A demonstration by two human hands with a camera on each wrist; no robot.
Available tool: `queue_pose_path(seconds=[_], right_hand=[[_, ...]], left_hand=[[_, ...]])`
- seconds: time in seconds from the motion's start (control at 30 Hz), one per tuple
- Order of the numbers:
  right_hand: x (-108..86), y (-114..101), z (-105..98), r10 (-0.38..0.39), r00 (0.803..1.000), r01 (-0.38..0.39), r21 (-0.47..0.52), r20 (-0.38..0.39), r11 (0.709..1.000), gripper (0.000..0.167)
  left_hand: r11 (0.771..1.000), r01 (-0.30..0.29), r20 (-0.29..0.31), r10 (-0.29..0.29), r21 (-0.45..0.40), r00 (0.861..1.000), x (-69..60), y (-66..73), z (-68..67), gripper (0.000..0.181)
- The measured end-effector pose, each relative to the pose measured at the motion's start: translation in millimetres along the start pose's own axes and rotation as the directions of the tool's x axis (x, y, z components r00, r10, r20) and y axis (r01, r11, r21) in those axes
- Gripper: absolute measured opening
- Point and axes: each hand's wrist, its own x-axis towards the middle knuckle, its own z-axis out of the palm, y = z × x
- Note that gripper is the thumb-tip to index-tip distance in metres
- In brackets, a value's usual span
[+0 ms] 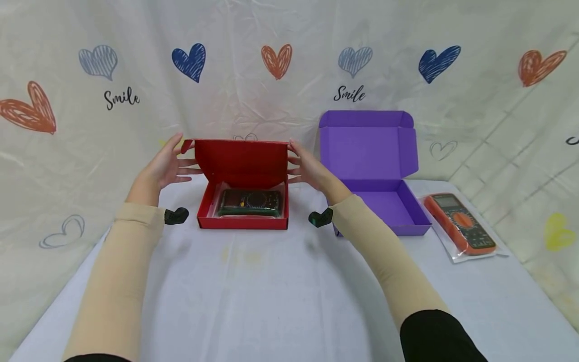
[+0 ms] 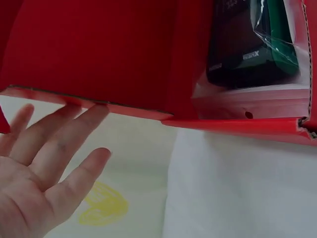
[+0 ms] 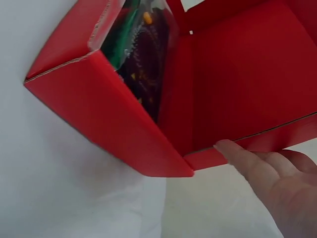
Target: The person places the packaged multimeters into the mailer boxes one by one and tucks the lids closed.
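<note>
Head view: we face a white-covered table (image 1: 253,301), with the red box (image 1: 244,224) just left of the frame's centre, its lid (image 1: 244,163) raised.
Left hand: ours (image 1: 166,163) is at the lid's left edge, fingers extended and spread; in the left wrist view, at lower left, fingertips meet the lid's edge without wrapping round it.
Right hand: ours (image 1: 312,168) is at the lid's right edge, fingers loosely extended; in the right wrist view, at lower right, one fingertip lies against that edge, and we see no closed grip.
Dark meter: it (image 1: 249,202) lies inside the red box in clear plastic, with a green side towards us.
Purple box: it (image 1: 368,151) stands open right of centre, our right forearm crossing before its lower left.
Orange meter: it (image 1: 461,223) lies bagged on the table at the frame's right, just beside the purple box.
Backdrop: a pale cloth (image 1: 289,100) with hearts and "Smile" fills the upper frame.
</note>
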Motion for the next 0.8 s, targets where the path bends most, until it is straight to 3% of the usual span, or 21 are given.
queue_pose_path(seconds=[0.2, 0.4, 0.5, 0.8], right_hand=[[-0.6, -8.5, -0.6, -0.002, 1.000, 0.002, -0.003, 0.007, 1.000, 0.073], [0.0, -6.7, 0.8, -0.049, 0.998, 0.048, 0.018, 0.044, 0.999, 0.062], [0.6, -4.5, 0.1, -0.068, 0.997, 0.067, 0.028, 0.045, 0.997, 0.061], [-1.1, 3.7, -2.8, -0.113, 0.993, 0.111, 0.072, 0.023, 0.991, 0.056]], left_hand=[[1.000, -0.017, 0.008, 0.017, -0.008, 1.000, 2.0, 4.3, 3.1, 0.093], [0.997, -0.069, -0.001, 0.069, -0.044, 0.998, 3.1, 1.8, 7.1, 0.041], [0.996, -0.079, -0.005, 0.079, -0.050, 0.997, 4.5, 0.1, 7.8, 0.029], [0.996, -0.094, 0.021, 0.094, 0.002, 0.995, 4.8, -9.0, 2.0, 0.065]])
